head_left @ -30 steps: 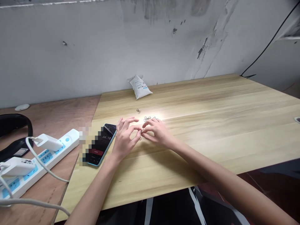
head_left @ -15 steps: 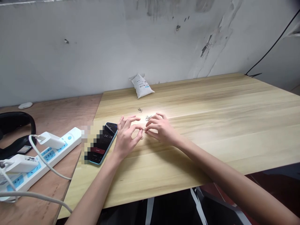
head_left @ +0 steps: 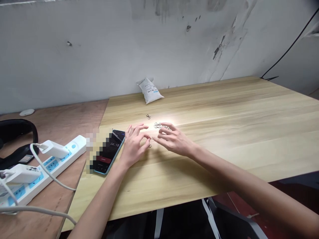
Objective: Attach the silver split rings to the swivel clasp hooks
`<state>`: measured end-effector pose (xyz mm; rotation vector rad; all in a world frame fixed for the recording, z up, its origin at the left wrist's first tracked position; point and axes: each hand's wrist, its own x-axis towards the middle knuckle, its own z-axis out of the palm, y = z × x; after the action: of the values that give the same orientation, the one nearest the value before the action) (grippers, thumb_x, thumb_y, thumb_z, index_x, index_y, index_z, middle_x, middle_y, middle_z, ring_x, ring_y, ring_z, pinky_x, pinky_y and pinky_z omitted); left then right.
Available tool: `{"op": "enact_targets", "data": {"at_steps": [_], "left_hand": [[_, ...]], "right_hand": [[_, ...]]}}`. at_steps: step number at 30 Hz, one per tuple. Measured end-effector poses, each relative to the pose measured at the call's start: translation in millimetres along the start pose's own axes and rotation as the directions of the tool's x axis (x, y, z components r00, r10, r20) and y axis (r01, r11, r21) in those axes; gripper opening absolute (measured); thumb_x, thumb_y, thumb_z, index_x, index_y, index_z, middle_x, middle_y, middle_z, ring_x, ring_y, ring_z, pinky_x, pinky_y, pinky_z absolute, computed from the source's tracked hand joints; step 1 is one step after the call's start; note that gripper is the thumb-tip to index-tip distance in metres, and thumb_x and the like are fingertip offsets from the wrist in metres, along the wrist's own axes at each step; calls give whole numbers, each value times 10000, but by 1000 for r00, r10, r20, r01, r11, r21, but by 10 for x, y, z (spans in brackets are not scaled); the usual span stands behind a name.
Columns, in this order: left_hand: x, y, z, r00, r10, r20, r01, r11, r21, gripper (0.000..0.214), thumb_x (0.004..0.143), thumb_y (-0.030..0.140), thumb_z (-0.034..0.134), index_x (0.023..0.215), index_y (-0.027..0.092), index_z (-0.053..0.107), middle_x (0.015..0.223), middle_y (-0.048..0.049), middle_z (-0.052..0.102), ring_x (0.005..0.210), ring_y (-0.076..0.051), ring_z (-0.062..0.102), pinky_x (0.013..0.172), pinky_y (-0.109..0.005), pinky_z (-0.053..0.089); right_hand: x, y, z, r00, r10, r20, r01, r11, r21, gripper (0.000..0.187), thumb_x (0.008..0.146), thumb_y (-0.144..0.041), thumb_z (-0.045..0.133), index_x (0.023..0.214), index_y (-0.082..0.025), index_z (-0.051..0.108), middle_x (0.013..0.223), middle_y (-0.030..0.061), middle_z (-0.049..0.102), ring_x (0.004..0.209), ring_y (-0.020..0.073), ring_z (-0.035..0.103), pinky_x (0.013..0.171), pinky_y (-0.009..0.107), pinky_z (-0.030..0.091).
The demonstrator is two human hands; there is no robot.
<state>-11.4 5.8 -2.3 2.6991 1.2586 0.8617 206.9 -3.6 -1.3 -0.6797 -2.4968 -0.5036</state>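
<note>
Toward the left half of the wood-grain counter (head_left: 224, 116), the left hand (head_left: 135, 143) pinches a small metal piece (head_left: 152, 138) between thumb and forefinger, its other three fingers spread loosely. A metal ring (head_left: 150, 146) shows just below those fingertips; whether it is joined to the piece, I cannot tell. The right hand (head_left: 173, 140) is half open just beside, fingers bent, its foremost fingertips close to the same piece; I cannot tell whether they grip it. Handling looks partway along: one piece is in hand, a cluster of metal fittings (head_left: 158, 125) lies just beyond, partly covered by the right fingers, and a smaller heap (head_left: 148, 117) sits apart, farther back. Which are finished and which are left is too small to judge. Close on the left lies a smartphone (head_left: 111, 152), near the counter's left edge, with a white power strip (head_left: 53, 166) past that edge, so that side seems tight. A white plastic packet (head_left: 151, 91) sits at the back. Rightward, the surface runs broad; the front edge passes beneath both forearms.
</note>
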Motion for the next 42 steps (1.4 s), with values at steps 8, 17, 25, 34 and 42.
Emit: {"op": "enact_targets", "data": {"at_steps": [8,17,25,34,42], "left_hand": [[4,11,14,1000,-22,13,21,1000,3,102,913,217,542,857,230,627,1275,-56,616,1309,-257,480,1156,-559,237],[-7,25,-13,997,-22,70,22,1000,1,107,923,231,529,870,229,622,1302,-48,597,1342,-259,453,1168,-552,221],[-6,-5,-2,996,-29,79,27,999,24,104,920,221,522,882,224,618,1315,-63,590,1351,-265,441,1167,-562,219],[-5,-94,-51,998,14,58,-20,994,108,84,865,215,579,823,227,650,1274,-55,606,1320,-280,471,1163,-569,231],[41,-99,-59,995,52,87,-63,990,126,108,877,255,575,809,226,652,1189,-53,651,1200,-258,555,1126,-513,297]], "right_hand": [[81,108,38,999,5,34,1,984,-177,351,973,-73,371,999,-251,672,853,1,704,923,177,589,1061,450,408],[13,-63,-5,973,-208,-101,185,963,-197,191,940,-89,493,978,-163,665,920,38,727,883,141,636,1085,375,428],[122,-124,6,952,-225,-205,189,965,-180,144,929,-108,537,927,-187,657,863,-16,728,891,136,644,1094,354,410],[-209,-39,-45,988,-115,107,121,991,-52,178,938,-86,484,869,-178,620,882,27,659,812,147,561,1032,379,399],[-309,-80,-57,991,87,105,-96,991,88,148,921,-205,498,864,-178,632,973,93,635,886,199,523,837,364,412]]}}
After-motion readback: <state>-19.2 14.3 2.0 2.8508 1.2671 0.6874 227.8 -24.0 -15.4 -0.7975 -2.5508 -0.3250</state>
